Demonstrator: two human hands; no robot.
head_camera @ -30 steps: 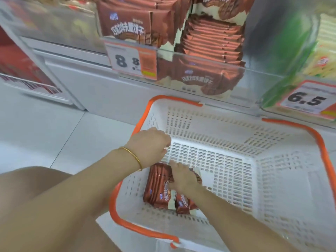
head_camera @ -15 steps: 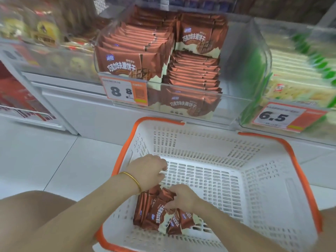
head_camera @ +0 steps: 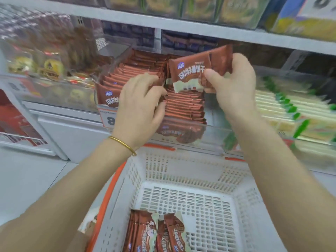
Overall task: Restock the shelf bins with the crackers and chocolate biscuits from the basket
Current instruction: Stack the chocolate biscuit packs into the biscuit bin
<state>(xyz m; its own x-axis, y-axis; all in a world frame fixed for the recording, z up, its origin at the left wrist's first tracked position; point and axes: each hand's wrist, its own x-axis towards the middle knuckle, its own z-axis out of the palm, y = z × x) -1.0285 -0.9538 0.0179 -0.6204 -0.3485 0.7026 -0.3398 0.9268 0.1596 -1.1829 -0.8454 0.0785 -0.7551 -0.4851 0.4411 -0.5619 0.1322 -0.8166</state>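
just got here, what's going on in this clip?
A person is restocking chocolate biscuits. The right hand grips a few brown packs above the clear bin. The left hand has its fingers on the stacked packs there; whether it grips them is unclear. Spare packs lie in the basket below.

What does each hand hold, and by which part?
Right hand grips chocolate biscuit packs by their right end; left hand touches the bin's packs, grip unclear.

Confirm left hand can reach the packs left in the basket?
Probably yes: the packs lie uncovered in the open-topped basket, below the left hand, nothing between, though it's busy at the bin.
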